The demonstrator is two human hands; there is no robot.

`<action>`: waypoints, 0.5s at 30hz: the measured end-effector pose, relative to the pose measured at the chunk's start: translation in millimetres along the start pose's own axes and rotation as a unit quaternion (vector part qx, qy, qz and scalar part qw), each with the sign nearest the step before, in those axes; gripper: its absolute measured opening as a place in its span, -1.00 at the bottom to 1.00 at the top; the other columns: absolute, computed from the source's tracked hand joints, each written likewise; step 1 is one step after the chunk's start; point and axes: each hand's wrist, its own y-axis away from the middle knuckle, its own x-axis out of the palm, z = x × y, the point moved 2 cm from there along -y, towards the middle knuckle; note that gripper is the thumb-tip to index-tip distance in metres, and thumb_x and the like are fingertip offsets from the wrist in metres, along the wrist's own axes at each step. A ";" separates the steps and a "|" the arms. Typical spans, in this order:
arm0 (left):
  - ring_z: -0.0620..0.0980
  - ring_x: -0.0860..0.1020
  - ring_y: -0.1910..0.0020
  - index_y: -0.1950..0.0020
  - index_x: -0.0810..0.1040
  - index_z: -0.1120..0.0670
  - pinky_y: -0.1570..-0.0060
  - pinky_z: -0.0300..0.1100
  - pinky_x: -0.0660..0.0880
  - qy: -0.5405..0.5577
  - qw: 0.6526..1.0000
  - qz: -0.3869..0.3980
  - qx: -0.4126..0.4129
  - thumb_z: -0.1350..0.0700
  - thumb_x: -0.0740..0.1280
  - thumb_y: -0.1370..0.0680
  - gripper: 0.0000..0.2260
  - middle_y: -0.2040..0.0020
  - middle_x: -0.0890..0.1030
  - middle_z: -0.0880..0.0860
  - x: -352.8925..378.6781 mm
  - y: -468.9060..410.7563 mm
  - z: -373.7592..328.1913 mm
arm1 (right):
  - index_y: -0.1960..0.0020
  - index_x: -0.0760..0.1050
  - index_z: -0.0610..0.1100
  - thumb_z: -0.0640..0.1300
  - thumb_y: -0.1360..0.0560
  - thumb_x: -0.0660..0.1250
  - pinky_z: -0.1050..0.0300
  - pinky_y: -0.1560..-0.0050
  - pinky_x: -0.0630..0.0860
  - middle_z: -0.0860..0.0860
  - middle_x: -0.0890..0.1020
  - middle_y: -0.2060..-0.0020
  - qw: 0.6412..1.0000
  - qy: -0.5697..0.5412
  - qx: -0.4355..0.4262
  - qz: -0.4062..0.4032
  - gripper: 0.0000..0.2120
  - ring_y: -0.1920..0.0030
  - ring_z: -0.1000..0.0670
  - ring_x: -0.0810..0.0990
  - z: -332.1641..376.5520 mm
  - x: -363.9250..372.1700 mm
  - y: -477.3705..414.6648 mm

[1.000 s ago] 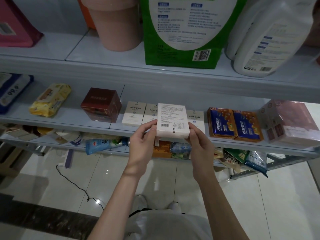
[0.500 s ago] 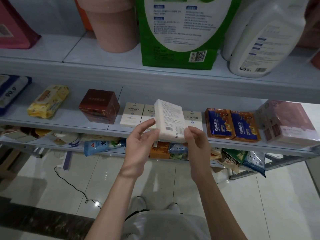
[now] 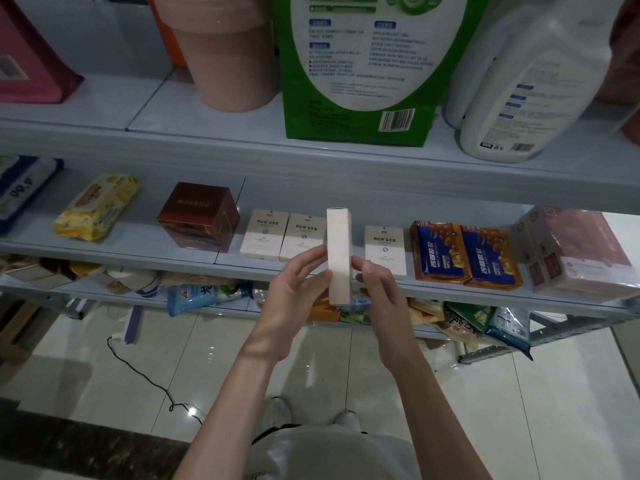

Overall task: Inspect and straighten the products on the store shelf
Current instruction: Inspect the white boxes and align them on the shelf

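Head view. The slim white cardboard box [image 3: 339, 258] was off the shelf, held upright in front of the pale grey middle shelf [image 3: 142, 235], narrow side toward me. My left hand [image 3: 294, 296] pinched its left face and my right hand [image 3: 377, 292] its right face. The fingers [image 3: 311, 256] of both were curled onto the card, neither hand released.

Behind it stood a row of matching white boxes [image 3: 265, 233], fronts out. A slot in the row seemed to lie right behind the held box, though the box hid most of it. Blue-and-orange cartons [image 3: 441, 252] sat just right of the row, a dark red cube carton [image 3: 199, 216] to its left.

Judgement: inspection step, box not yet replaced. Notes for doing it well:
- Pinch lightly, so the thin walls don't dent.
- Check each face.
- Bring the printed front outward.
- Slide it into the slot bottom edge first, without nudging the neighbours.
- Square its front with theirs.
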 end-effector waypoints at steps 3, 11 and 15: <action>-0.04 0.64 -0.06 -0.39 0.55 0.01 0.17 -0.28 0.59 -0.020 1.000 0.003 0.000 0.19 0.35 -0.62 -0.67 -0.25 0.67 0.00 -2.8 -0.5 2.6 | -0.35 0.55 0.18 0.23 -0.62 0.23 0.04 -0.21 0.58 0.12 0.59 -0.30 0.999 -0.010 -0.025 0.018 -0.64 -0.30 0.07 0.58 -1.1 0.4 1.1; -0.05 0.56 -0.34 -0.34 0.55 0.07 0.19 -0.28 0.60 -0.016 1.000 0.009 0.011 0.35 0.40 -0.56 -0.62 -0.30 0.64 0.00 -6.0 -4.3 8.6 | -0.34 0.55 0.06 -0.10 -0.70 0.24 0.16 -0.10 0.62 0.26 0.65 -0.16 0.998 -0.024 -0.049 0.015 -0.74 -0.18 0.17 0.63 -1.7 3.1 0.4; 0.06 0.58 -0.26 -0.33 0.56 0.01 0.20 -0.27 0.58 -0.023 1.000 0.001 -0.002 0.36 0.43 -0.54 -0.58 -0.29 0.64 0.01 -9.7 -8.3 15.4 | -0.24 0.58 0.15 -0.15 -0.70 0.22 0.01 -0.23 0.60 0.24 0.64 -0.15 0.999 -0.046 -0.019 0.006 -0.72 -0.18 0.13 0.63 -5.5 5.3 -0.2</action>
